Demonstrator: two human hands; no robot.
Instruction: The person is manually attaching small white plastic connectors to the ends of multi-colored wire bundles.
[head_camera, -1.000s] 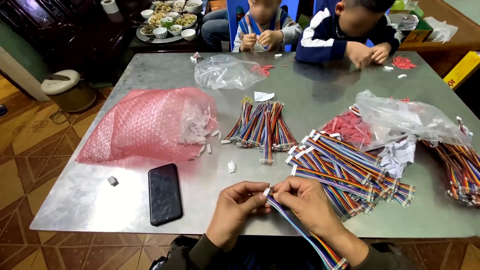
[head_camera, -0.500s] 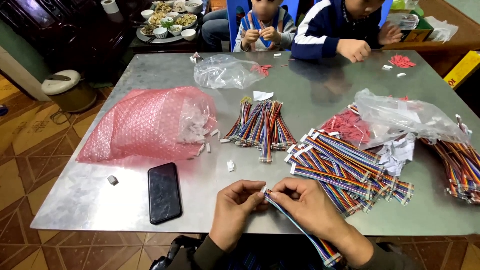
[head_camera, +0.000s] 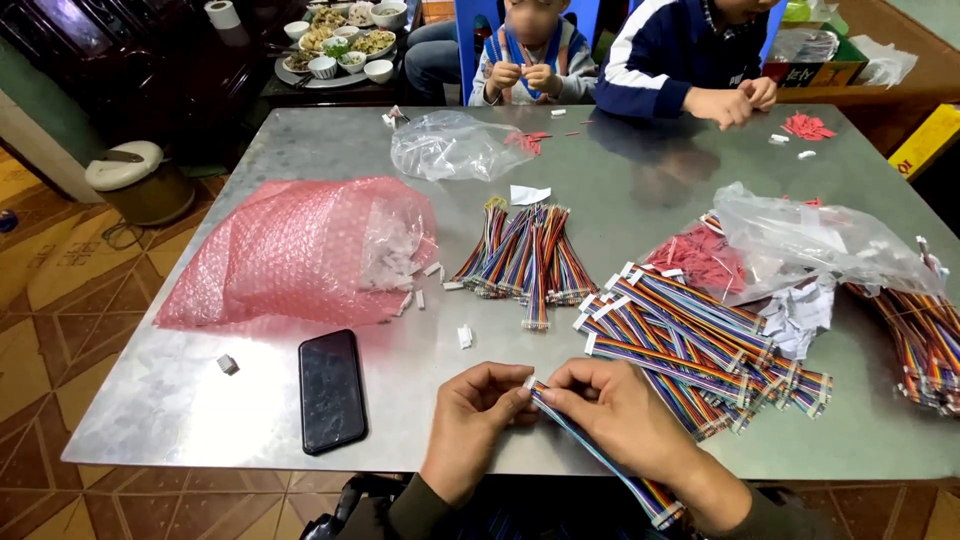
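The desk is a bare sheet-metal top standing on a patterned tile floor. A lidded bin stands off its far left corner, and a tray of bowls lies beyond the far edge.

The rainbow ribbon cable is flat and multi-coloured, with a small white connector at its upper end. It runs diagonally from between both hands down past the near desk edge. The left hand pinches the connector end between thumb and fingers. The right hand has its grip closed on the cable just beside the connector.

A black phone lies flat left of the hands, near the front edge. A pink bubble-wrap bag fills the left centre. A stack of ribbon cables lies just right of the hands. Bare metal shows between the phone and the hands. Two other people sit at the far edge.
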